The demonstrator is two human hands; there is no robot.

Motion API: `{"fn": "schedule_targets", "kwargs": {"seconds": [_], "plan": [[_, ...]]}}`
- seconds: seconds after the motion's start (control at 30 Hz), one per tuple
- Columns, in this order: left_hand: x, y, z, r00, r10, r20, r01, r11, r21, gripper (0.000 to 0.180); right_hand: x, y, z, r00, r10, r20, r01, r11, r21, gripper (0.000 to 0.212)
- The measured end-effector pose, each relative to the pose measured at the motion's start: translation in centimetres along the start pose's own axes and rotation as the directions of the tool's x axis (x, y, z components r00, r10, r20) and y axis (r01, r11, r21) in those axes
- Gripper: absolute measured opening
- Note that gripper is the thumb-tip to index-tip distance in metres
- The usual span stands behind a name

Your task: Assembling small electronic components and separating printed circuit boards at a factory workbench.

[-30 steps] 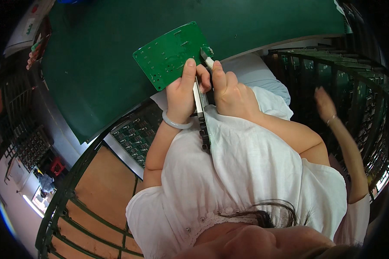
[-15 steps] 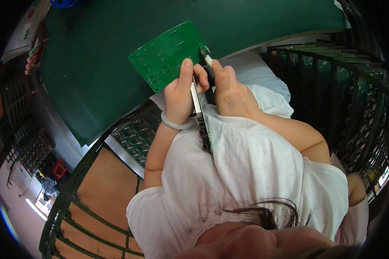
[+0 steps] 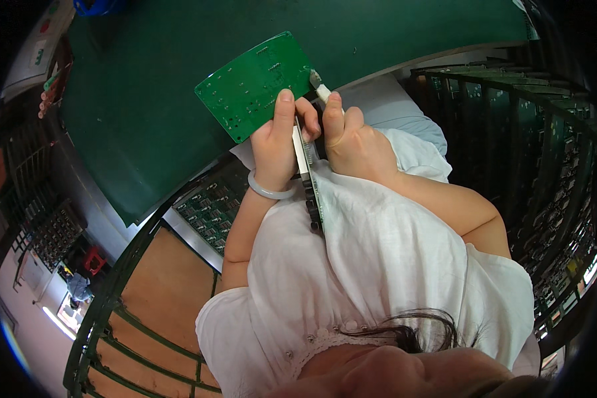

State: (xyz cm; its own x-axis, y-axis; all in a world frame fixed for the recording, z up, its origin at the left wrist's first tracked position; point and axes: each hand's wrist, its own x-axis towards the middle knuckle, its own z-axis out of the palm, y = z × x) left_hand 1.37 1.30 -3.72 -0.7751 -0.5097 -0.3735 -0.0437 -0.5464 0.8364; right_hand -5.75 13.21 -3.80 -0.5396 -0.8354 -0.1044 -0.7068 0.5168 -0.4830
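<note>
Two boards in hand at upper centre of frame: left hand (image 3: 275, 149) gripping a green circuit board (image 3: 255, 83) plus a second board (image 3: 308, 176) edge-on below; right hand (image 3: 351, 142) pinching a small white tool (image 3: 320, 88) at the green board's right edge; probably mid-inspection or cleaning; next, steady tool contact along that edge.

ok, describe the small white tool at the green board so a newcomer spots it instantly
Start at the dark green table mat, then find the flat green circuit board held above it by the left hand. At the board's right edge, the right hand pinches a short white tool. It is the only pale, stubby thing there; the second board between the hands stands edge-on.
</note>
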Motion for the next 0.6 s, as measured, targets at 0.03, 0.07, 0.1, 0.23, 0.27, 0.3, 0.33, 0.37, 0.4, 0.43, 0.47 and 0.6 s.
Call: {"fn": "schedule_targets", "kwargs": {"seconds": [0.03, 0.07, 0.1, 0.23, 0.27, 0.3, 0.33, 0.37, 0.4, 0.43, 0.47, 0.6], "plan": [[0.0, -0.1, 0.0, 1.000, 0.004, 0.006, -0.004, 1.000, -0.019, 0.050, 0.0, 0.2, 0.1, 1.000, -0.005, 0.005, 0.005, 1.000, -0.012, 0.054], [0.0, -0.1, -0.1, 1.000, 0.002, 0.009, -0.001, 1.000, -0.019, 0.050, 0.0, 0.3, 0.2, 1.000, -0.010, 0.010, 0.010, 1.000, -0.025, 0.056], [0.0, -0.2, -0.3, 1.000, -0.010, 0.019, 0.011, 1.000, -0.028, 0.050, 0.0, 0.4, 0.2, 1.000, -0.008, 0.011, 0.009, 1.000, -0.025, 0.056], [0.0, -0.5, -0.4, 0.999, -0.034, 0.024, 0.035, 0.997, -0.069, 0.049, -0.2, 0.6, -0.5, 1.000, -0.010, 0.026, 0.008, 0.995, 0.101, 0.057], [0.0, -0.5, -0.4, 0.999, -0.033, 0.022, 0.035, 0.997, -0.069, 0.049, -0.4, 0.5, -0.7, 0.999, 0.014, 0.040, -0.019, 0.993, 0.116, 0.057], [0.0, -0.4, -0.2, 1.000, -0.013, 0.020, 0.015, 0.998, -0.066, 0.049, -0.7, 0.5, -0.8, 0.999, 0.013, 0.041, -0.018, 0.993, 0.117, 0.057], [0.0, -0.3, -0.2, 1.000, 0.007, 0.017, -0.006, 0.998, -0.062, 0.049, -1.0, 0.5, -0.8, 1.000, 0.013, 0.013, -0.015, 0.991, 0.130, 0.057], [0.0, -0.3, -0.2, 1.000, 0.008, 0.015, -0.007, 0.998, -0.061, 0.049, -1.1, 0.5, -0.8, 1.000, 0.013, -0.014, -0.010, 0.990, 0.144, 0.058], [0.1, -0.4, -0.3, 1.000, 0.007, 0.015, -0.006, 0.998, -0.057, 0.049, -1.1, 0.6, -0.7, 1.000, 0.014, -0.014, -0.012, 0.990, 0.143, 0.058], [0.0, -0.4, -0.3, 1.000, 0.006, 0.014, -0.006, 0.999, -0.053, 0.048, -1.0, 0.7, -0.6, 1.000, -0.001, -0.015, 0.003, 0.991, 0.135, 0.058], [0.0, -0.4, -0.3, 1.000, 0.006, 0.014, -0.005, 0.999, -0.054, 0.048, -0.9, 0.8, -0.5, 1.000, -0.017, -0.015, 0.019, 0.992, 0.127, 0.057], [0.0, -0.4, -0.5, 1.000, -0.011, 0.023, 0.012, 1.000, -0.029, 0.049, -0.3, 0.5, -0.3, 0.999, -0.033, -0.041, 0.039, 0.985, 0.167, 0.055]]}}
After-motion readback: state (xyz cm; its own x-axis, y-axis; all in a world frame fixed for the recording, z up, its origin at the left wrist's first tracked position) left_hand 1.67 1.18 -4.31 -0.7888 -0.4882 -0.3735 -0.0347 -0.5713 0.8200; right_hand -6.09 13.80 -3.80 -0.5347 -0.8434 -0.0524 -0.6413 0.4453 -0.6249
